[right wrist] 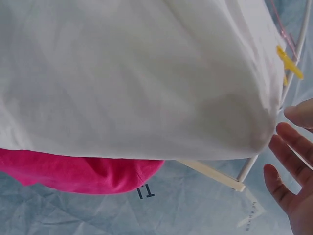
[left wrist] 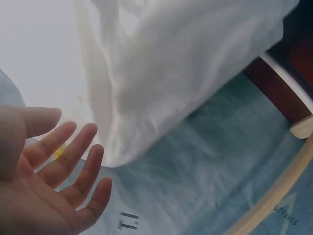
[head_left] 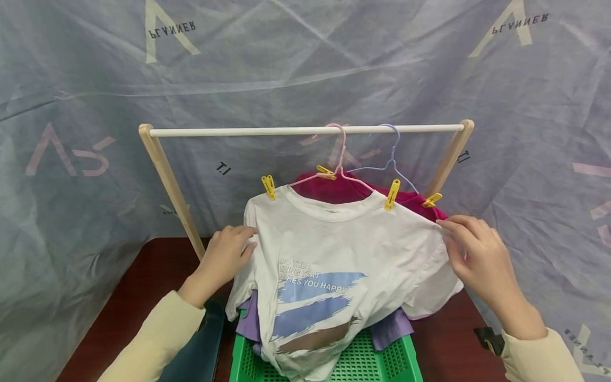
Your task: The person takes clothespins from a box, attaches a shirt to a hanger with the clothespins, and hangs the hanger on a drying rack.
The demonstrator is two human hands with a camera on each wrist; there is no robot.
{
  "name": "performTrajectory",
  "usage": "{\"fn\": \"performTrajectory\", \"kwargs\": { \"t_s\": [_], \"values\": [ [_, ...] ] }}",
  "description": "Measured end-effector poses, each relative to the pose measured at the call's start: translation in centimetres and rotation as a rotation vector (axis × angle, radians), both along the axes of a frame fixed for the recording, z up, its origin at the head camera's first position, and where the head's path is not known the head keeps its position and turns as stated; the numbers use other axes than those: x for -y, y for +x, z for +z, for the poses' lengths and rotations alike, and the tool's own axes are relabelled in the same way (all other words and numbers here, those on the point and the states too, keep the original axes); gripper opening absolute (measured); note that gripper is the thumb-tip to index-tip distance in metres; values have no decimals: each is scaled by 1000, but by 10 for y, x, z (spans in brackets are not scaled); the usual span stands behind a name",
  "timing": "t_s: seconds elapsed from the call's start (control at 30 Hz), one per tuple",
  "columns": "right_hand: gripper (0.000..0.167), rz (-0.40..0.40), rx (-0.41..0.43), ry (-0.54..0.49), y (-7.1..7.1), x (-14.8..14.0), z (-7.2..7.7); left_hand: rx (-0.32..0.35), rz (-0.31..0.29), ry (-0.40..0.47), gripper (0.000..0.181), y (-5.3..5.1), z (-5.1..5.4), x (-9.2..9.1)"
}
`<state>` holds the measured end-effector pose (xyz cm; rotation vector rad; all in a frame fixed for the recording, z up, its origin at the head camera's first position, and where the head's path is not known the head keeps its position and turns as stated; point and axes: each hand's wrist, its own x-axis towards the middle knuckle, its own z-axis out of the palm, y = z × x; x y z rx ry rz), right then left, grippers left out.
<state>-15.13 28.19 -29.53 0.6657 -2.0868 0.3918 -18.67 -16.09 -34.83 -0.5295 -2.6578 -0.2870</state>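
A white T-shirt with a blue and brown print hangs on a pink hanger, with a yellow clothespin at one shoulder and another yellow clothespin at the other. My left hand is at the shirt's left sleeve; in the left wrist view its fingers are spread and loosely bent, gripping nothing. Beside the right sleeve is my right hand. Its fingers are relaxed near the sleeve edge in the right wrist view, and whether they touch the cloth is unclear.
Behind hangs a magenta garment on a blue hanger, with yellow clothespins. Both hangers hook over the white rail of a wooden-legged rack. Below, a green basket holds purple cloth on a dark red table.
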Motion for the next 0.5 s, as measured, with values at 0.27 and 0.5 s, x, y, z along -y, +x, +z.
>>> {"fn": "performTrajectory", "kwargs": {
  "t_s": [0.27,0.5],
  "values": [
    [41,32,-25,48,15,9,-8,-45,-55,-45,26,41,-11,-7],
    [39,108,11,122,22,21,-26,-5,-64,-90,23,67,-23,-14]
  ]
}}
